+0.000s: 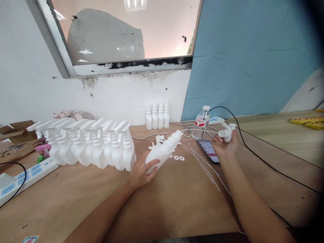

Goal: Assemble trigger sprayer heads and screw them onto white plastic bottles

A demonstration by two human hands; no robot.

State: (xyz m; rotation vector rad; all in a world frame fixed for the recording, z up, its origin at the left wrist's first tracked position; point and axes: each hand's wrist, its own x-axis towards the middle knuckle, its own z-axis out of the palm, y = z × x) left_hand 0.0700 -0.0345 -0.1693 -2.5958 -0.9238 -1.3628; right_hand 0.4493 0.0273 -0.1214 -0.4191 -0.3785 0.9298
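Observation:
My left hand (143,170) is wrapped round the body of a white plastic spray bottle (162,150). The bottle is tilted, its open neck pointing up and to the right. Over on the right, my right hand (226,145) grips a white trigger sprayer head (226,132). A thin pale line runs between this head and the bottle's mouth; whether it is a dip tube or a cable behind cannot be told. Behind the held bottle lie loose white sprayer parts (160,138), partly hidden. Beside it are several white washers (181,158) and thin straight tubes (209,175).
Spray bottles with heads fitted (101,145) stand in a row at left. Several bottles without heads (157,116) stand by the wall. A water bottle (201,123), a phone (209,151) and a black cable (265,162) are at right. A power strip (30,175) lies left.

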